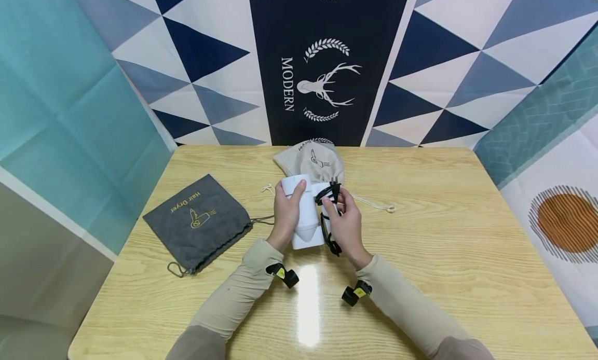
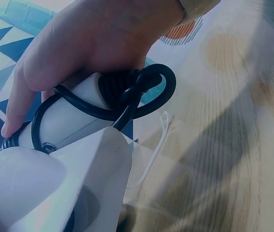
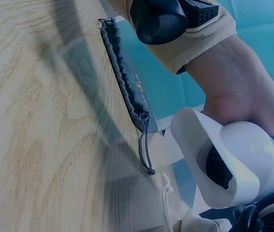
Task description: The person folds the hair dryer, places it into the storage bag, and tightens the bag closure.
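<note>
Both hands hold a white hair dryer (image 1: 306, 215) above the wooden table. My left hand (image 1: 286, 210) grips its barrel, thumb across the front. In the right wrist view, that same hand (image 3: 243, 87) wraps the barrel behind a flared nozzle (image 3: 241, 179). My right hand (image 1: 347, 222) holds the handle, around which a black power cord (image 1: 329, 235) is wound; the plug prongs show at the top. From the left wrist view, right-hand fingers lie over the handle (image 2: 74, 116) and a cord loop (image 2: 168, 92) sticks out beside it. Just behind the dryer lies a beige drawstring bag (image 1: 310, 160).
To the left, a dark grey drawstring bag (image 1: 201, 220) printed "Hair Dryer" lies flat. The beige bag's white cord (image 1: 376, 205) trails to the right on the wooden table (image 1: 444, 235). A patterned cloth wall (image 1: 215, 69) rises at the table's back edge.
</note>
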`<action>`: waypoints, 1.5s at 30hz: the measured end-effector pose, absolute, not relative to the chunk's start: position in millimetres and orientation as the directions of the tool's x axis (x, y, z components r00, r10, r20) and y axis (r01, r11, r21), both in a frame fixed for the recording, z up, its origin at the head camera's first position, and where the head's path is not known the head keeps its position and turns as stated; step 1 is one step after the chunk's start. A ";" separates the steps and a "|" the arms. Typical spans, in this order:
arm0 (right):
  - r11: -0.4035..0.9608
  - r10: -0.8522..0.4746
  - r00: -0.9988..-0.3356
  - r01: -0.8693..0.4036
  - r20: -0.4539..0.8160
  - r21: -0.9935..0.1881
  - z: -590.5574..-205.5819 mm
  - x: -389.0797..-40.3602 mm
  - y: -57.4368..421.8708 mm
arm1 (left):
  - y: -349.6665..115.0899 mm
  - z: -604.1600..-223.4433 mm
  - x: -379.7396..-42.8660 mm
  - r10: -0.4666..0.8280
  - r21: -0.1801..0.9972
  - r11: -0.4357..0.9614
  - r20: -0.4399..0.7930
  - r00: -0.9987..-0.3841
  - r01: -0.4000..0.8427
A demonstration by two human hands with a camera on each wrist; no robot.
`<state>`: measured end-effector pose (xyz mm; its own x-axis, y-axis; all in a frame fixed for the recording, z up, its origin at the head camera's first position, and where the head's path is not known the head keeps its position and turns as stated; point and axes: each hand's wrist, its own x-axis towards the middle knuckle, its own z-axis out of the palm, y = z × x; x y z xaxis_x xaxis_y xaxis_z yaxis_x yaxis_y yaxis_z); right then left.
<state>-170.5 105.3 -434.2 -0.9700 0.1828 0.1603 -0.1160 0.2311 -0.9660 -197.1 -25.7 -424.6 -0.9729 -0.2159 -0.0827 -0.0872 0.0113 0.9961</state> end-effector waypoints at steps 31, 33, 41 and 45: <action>0.249 0.087 -0.994 -0.044 0.067 -0.968 -434.2 -173.8 114.4 | -26.8 -428.5 -195.3 -0.238 0.995 -0.038 -0.104 -0.966 -0.098; 0.262 0.076 -0.995 -0.036 0.058 -0.964 -433.9 -174.0 115.1 | -27.4 -429.4 -195.6 -0.234 0.995 -0.046 -0.100 -0.967 -0.092; 0.297 0.067 -0.996 -0.033 0.056 -0.954 -435.7 -173.1 116.2 | -30.2 -429.0 -199.1 -0.275 0.993 -0.076 -0.109 -0.955 -0.091; 0.315 0.069 -0.996 -0.025 0.050 -0.949 -437.8 -173.7 116.1 | -31.4 -425.4 -201.4 -0.308 0.992 -0.105 -0.096 -0.946 -0.067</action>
<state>-173.7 116.1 -437.8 -0.9964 0.0690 0.0495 -0.0253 0.3152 -0.9487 -201.4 -31.4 -425.4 -0.9464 -0.3083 -0.0962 -0.0667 -0.1047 0.9923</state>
